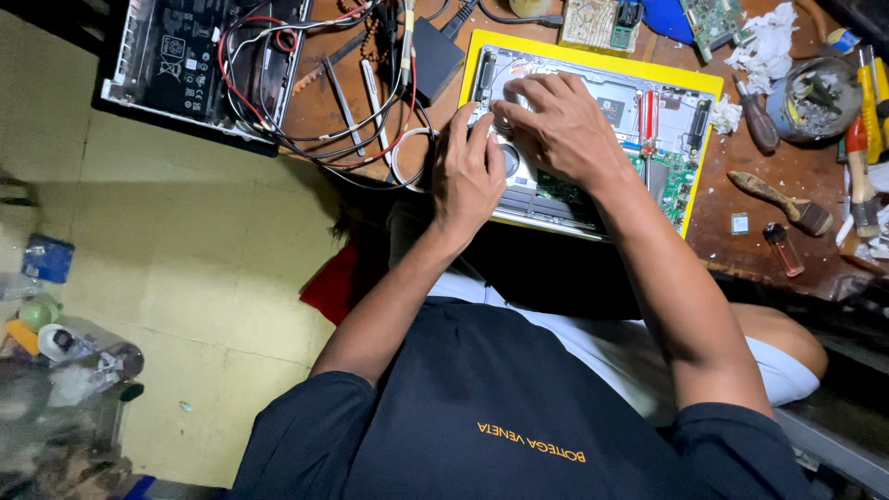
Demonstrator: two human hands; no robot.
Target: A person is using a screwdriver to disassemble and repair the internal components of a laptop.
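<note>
Laptop (593, 139), opened on the yellow mat (704, 83) at the bench (796, 185) edge, sits under your left hand (466, 176) and right hand (556, 130), fingertips pinched close on something hidden (can't tell what), so one slip could gouge the green board (674, 181).

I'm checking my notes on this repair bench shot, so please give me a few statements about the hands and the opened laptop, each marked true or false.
1. Both hands rest on the opened laptop. True.
2. The laptop lies on a yellow mat. True.
3. The right hand holds the brown-handled screwdriver. False: it lies on the bench to the laptop's right, untouched.
4. The left hand grips the red and black wires. False: it rests at the laptop's left edge.
5. A green circuit board shows inside the laptop. True.
</note>
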